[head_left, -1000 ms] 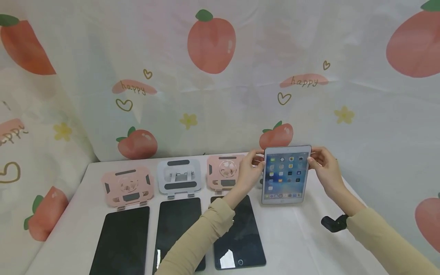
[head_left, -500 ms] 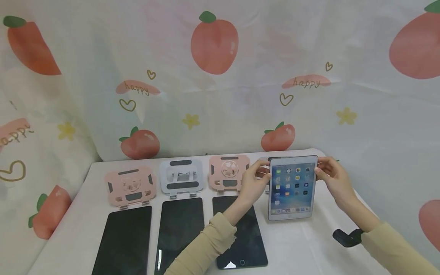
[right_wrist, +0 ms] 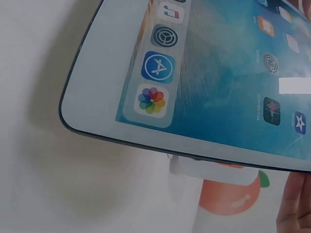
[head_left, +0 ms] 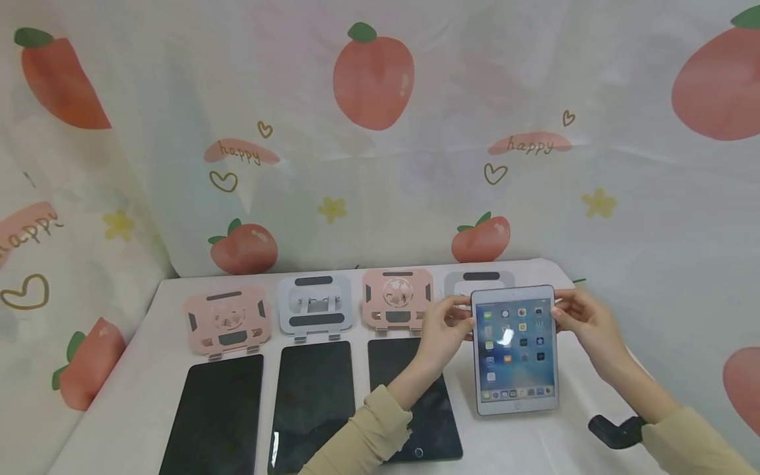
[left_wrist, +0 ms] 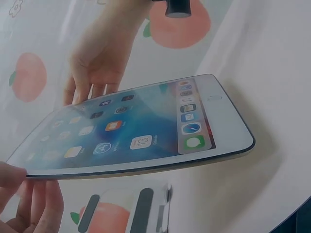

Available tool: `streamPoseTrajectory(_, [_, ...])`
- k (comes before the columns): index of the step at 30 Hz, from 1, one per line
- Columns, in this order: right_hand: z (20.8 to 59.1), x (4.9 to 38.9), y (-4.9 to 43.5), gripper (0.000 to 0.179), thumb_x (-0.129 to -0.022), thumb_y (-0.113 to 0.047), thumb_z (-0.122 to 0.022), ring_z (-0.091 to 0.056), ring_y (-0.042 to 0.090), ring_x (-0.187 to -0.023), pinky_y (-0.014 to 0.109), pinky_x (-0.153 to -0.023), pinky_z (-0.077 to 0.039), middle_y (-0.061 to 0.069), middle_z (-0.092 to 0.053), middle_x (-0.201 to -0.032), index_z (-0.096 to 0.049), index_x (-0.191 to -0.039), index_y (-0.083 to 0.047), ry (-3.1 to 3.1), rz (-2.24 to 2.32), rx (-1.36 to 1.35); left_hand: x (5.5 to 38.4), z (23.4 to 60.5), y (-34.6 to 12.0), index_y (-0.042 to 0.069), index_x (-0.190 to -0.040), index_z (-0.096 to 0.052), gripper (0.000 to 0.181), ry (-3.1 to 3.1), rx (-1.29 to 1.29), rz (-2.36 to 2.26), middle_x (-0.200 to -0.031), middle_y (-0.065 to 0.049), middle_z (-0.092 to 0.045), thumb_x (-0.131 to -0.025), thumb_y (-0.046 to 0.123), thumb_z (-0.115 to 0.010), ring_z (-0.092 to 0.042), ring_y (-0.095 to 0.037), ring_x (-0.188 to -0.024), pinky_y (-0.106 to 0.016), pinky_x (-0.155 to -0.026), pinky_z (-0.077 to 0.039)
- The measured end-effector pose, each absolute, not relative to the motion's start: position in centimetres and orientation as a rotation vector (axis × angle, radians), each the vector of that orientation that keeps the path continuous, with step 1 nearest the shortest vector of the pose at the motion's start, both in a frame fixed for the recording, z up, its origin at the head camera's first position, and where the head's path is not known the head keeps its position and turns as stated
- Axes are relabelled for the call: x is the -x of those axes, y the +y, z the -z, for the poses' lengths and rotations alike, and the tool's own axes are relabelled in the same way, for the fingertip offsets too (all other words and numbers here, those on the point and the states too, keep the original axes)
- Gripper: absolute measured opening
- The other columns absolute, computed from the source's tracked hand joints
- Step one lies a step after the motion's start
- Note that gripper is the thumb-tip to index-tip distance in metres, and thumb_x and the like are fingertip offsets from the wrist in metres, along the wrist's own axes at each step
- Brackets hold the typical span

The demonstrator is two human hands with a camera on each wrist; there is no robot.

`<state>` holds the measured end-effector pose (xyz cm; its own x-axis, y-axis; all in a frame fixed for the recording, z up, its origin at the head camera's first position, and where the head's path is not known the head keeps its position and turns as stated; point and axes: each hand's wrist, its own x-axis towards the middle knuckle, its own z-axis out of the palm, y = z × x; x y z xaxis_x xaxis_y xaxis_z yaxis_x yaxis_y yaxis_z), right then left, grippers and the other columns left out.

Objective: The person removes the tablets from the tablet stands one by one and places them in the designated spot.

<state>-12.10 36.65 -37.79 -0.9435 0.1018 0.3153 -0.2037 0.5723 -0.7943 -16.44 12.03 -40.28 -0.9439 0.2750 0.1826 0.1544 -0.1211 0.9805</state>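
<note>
A white tablet (head_left: 515,353) with a lit screen of app icons is held between both hands, tilted up above the white table. My left hand (head_left: 442,330) pinches its left edge near the upper corner, thumb on the front and fingers behind. On the opposite edge my right hand (head_left: 588,323) grips it the same way. The left wrist view shows the tablet (left_wrist: 141,128) from the side, with a shadow on the cloth beneath it. Behind it in the head view, a grey-white stand (head_left: 479,282) is partly hidden by the tablet.
Three dark tablets lie in a row: the left one (head_left: 216,409), the middle one (head_left: 315,396) and the right one (head_left: 430,422), partly covered by my left arm. Behind them stand a pink stand (head_left: 228,321), a light blue stand (head_left: 316,303) and another pink stand (head_left: 398,297). A peach-print cloth (head_left: 380,191) hangs behind.
Both hands have brought the lit tablet toward me and slightly right. More of the grey-white stand behind it shows now. The grip looks the same, and the view has shifted a little.
</note>
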Motion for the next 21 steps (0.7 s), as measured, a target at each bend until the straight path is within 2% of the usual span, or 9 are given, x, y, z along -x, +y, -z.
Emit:
streamPoseTrajectory(5, [38.5,11.9,36.9,0.024,-0.096,-0.013,-0.057,-0.062,0.006,-0.067,0.013,-0.068,-0.048,-0.017,-0.061,-0.077,-0.055,-0.117,-0.002,-2.547,-1.302,-0.014,16.1,41.0,12.2,0.006,-0.112,-0.067,0.031,1.929,-0.36,-2.257,-0.087,-0.011,-0.065,-0.083,-0.005,-0.065,-0.066,-0.01,-0.068,-0.03,-0.065,-0.06])
streamPoseTrajectory(9, [39.1,11.8,37.1,0.026,-0.096,-0.014,-0.056,-0.061,0.006,-0.067,0.015,-0.067,-0.049,-0.017,-0.061,-0.076,-0.055,-0.118,0.0,-2.578,-1.338,0.03,15.9,41.5,12.3,0.004,-0.111,-0.067,0.03,1.853,-0.292,-2.262,-0.086,-0.011,-0.065,-0.082,-0.006,-0.064,-0.069,-0.013,-0.069,-0.03,-0.064,-0.06])
streamPoseTrajectory(16, [40.9,12.0,37.5,0.029,-0.097,-0.015,-0.054,-0.059,0.006,-0.068,0.019,-0.064,-0.052,-0.013,-0.061,-0.075,-0.055,-0.118,0.005,-2.604,-1.449,0.081,15.6,42.7,12.3,0.005,-0.111,-0.065,0.032,1.774,-0.167,-2.219,-0.086,-0.009,-0.066,-0.082,-0.006,-0.063,-0.069,-0.014,-0.068,-0.03,-0.065,-0.06])
streamPoseTrajectory(21, [42.1,12.1,37.7,0.039,-0.098,-0.016,-0.052,-0.061,0.006,-0.07,0.019,-0.065,-0.053,-0.01,-0.061,-0.078,-0.049,-0.126,0.011,-2.662,-1.49,0.116,15.6,43.7,12.5,0.006,-0.107,-0.067,0.03,1.744,-0.102,-2.203,-0.081,-0.009,-0.067,-0.081,-0.007,-0.063,-0.067,-0.013,-0.064,-0.031,-0.064,-0.06])
